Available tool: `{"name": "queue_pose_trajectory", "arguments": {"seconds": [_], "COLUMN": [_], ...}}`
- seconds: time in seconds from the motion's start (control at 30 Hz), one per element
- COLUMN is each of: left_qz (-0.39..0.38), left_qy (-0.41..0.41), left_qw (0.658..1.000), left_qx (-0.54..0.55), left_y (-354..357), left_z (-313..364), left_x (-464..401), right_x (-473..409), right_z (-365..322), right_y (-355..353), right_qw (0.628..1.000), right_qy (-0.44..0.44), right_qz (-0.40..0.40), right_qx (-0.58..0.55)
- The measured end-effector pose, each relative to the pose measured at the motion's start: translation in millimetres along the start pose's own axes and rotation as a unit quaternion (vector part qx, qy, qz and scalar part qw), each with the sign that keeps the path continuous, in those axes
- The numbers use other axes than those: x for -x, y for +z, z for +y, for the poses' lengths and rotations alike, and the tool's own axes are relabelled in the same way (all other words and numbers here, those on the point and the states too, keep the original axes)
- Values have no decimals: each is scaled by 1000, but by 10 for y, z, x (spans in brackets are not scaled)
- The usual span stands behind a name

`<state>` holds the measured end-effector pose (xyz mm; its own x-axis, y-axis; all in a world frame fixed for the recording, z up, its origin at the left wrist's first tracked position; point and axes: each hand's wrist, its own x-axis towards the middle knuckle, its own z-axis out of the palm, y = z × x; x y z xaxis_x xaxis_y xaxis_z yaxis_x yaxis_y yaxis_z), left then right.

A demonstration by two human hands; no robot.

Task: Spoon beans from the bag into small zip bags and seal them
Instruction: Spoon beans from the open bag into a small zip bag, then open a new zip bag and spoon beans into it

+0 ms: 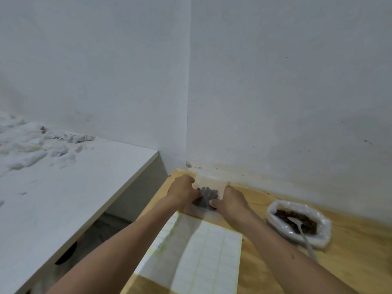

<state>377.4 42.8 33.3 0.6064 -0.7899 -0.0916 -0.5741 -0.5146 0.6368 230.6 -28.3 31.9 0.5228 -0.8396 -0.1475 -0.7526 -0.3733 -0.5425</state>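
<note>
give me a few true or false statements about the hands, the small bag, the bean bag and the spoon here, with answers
1. Both hands hold the small zip bag. True: the left hand and the right hand grip it from either side.
2. The spoon is in the right hand. False: it rests in the big bag of beans, handle sticking out toward the camera.
3. The small zip bag is empty. False: dark beans show through it.
4. The big bag of beans sits to the right of the hands on the wooden table. True.
5. A sheet of labels lies between the forearms. True.
</note>
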Motion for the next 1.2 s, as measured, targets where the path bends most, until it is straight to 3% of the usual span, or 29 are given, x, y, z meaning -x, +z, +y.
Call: {"name": "queue_pose_trajectory", "arguments": {"seconds": [0.27,0.73,0.97,1.2], "left_qz": [3,23,131,114], "left_qy": [13,45,108,223], "left_qw": [1000,998,985,967], "left_qx": [-23,-36,-15,40], "left_y": [34,47,61,368], "left_z": [-190,-207,143,945], "left_x": [-97,-59,219,577], "right_x": [-93,-14,265,823], "right_z": [18,18,67,677], "right_y": [198,103,-547,-1413], "right_qw": [998,999,997,990], "right_qy": [4,-3,-60,-23], "right_qz": [-7,-16,46,132], "right_qx": [62,39,4,46]}}
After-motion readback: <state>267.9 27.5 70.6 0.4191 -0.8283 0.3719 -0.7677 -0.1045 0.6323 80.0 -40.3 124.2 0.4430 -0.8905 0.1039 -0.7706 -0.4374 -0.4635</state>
